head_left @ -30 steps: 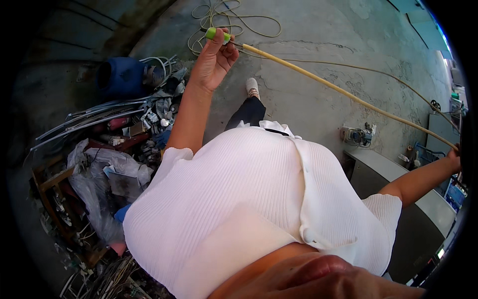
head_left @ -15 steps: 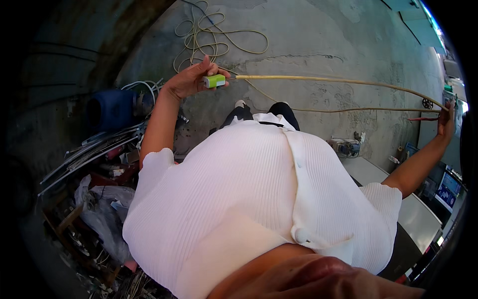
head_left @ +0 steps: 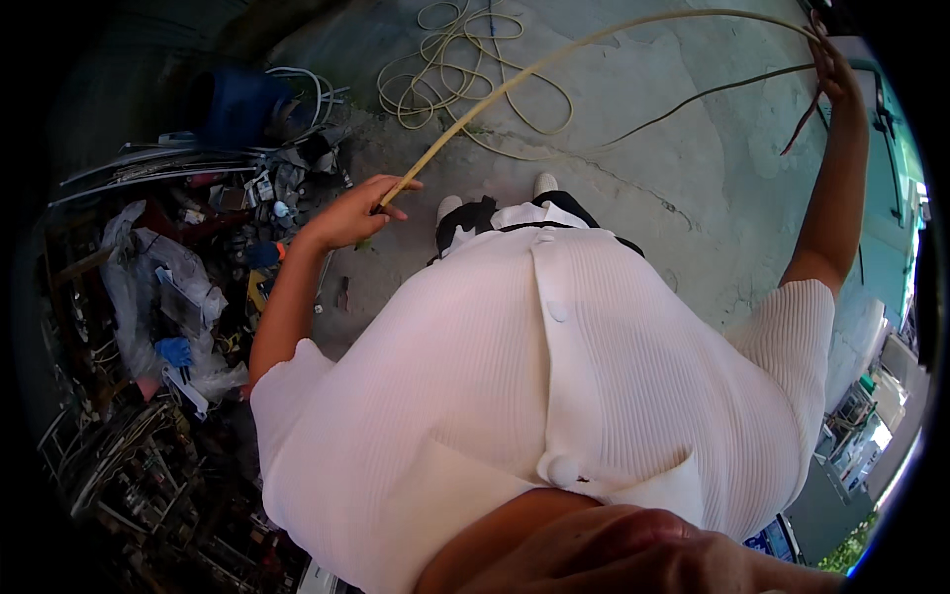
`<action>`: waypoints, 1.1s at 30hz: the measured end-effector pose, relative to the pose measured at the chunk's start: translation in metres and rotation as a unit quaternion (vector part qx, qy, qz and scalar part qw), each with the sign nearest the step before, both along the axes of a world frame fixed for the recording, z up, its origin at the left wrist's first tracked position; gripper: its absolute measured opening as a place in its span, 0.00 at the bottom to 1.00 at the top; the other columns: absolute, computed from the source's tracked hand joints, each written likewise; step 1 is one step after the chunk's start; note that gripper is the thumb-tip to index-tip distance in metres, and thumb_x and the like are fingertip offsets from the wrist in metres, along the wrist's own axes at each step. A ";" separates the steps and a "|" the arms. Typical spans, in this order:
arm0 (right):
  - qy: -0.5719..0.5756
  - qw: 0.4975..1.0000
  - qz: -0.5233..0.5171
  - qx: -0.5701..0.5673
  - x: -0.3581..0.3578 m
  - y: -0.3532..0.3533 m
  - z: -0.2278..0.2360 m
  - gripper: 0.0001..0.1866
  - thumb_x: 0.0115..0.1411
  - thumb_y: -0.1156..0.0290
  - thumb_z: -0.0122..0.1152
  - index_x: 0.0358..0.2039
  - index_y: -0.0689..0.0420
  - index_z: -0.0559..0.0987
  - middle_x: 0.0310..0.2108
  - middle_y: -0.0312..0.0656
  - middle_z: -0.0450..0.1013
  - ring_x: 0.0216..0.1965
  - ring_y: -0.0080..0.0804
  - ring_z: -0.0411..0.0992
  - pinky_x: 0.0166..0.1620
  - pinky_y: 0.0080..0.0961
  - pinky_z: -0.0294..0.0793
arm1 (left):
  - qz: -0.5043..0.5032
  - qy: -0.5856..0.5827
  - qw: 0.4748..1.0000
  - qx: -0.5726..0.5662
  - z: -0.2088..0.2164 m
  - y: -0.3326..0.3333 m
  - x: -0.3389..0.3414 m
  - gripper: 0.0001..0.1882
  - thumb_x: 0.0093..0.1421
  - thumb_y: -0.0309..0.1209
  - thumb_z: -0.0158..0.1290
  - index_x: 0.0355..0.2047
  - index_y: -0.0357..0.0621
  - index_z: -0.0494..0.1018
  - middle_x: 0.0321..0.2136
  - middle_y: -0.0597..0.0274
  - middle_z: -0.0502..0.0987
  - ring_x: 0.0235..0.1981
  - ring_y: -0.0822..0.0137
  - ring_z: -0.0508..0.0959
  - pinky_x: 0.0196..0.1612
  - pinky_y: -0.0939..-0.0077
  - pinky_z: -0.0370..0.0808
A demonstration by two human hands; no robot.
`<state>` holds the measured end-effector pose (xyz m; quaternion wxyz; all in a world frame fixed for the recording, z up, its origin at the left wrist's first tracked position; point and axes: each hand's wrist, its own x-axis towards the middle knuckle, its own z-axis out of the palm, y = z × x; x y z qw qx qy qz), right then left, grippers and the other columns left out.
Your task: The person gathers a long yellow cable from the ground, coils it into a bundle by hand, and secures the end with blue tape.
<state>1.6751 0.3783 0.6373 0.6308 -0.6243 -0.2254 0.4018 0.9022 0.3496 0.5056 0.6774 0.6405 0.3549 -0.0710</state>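
A yellow cable point(head_left: 554, 61) arches over the floor between my two outstretched arms. My left hand point(head_left: 348, 214), out to the left, is closed around one end of it; the cable's tip is hidden among the fingers. High at the far right, my right hand point(head_left: 837, 77) grips the cable where it bends back. From there a darker-looking run point(head_left: 708, 94) returns toward the middle of the floor. A short reddish-brown strand point(head_left: 800, 127) hangs below the right hand. Beyond my feet, loose loops of cable point(head_left: 435, 84) lie on the concrete.
To my left is a heap of scrap with metal strips point(head_left: 158, 163), clear plastic bags point(head_left: 183, 267) and tangled wires. A blue drum point(head_left: 233, 107) stands behind it. On the right is a pale green panel point(head_left: 896, 168). Grey cracked concrete point(head_left: 683, 168) spreads ahead.
My right hand has risen and moved farther away, and the cable between my hands now arches. My left hand has come lower and slightly left; the green-and-white block it held is out of sight.
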 end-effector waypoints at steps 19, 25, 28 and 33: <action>-0.644 0.661 0.380 -0.062 -0.296 0.008 -0.237 0.12 0.49 0.65 0.57 0.36 0.48 0.78 0.33 0.36 0.76 0.35 0.35 0.74 0.35 0.31 0.74 | 0.317 0.245 0.905 -0.145 -0.017 -0.361 -0.017 0.13 0.65 0.36 0.42 0.41 0.40 0.69 0.23 0.69 0.67 0.23 0.78 0.66 0.29 0.83 0.64; -0.715 0.589 0.374 0.043 -0.295 -0.017 -0.215 0.09 0.49 0.60 0.59 0.30 0.46 0.80 0.33 0.35 0.73 0.40 0.34 0.70 0.39 0.30 0.72 | 0.479 0.194 0.847 -0.129 0.058 -0.320 -0.010 0.16 0.64 0.45 0.42 0.30 0.47 0.68 0.18 0.77 0.57 0.19 0.82 0.55 0.22 0.88 0.51; -0.727 0.569 0.383 0.038 -0.277 -0.029 -0.222 0.10 0.49 0.57 0.59 0.30 0.45 0.80 0.37 0.35 0.72 0.46 0.35 0.67 0.44 0.34 0.68 | 0.620 0.070 0.779 0.070 0.116 -0.293 -0.028 0.15 0.65 0.44 0.42 0.29 0.47 0.66 0.18 0.77 0.57 0.19 0.84 0.54 0.22 0.88 0.48; -0.677 0.499 0.541 -0.001 -0.279 -0.047 -0.280 0.12 0.50 0.55 0.58 0.32 0.44 0.80 0.39 0.38 0.71 0.49 0.39 0.65 0.48 0.42 0.64 | 0.599 -0.137 0.729 0.302 0.251 -0.285 -0.036 0.15 0.66 0.42 0.40 0.30 0.44 0.62 0.18 0.75 0.54 0.18 0.82 0.51 0.23 0.84 0.49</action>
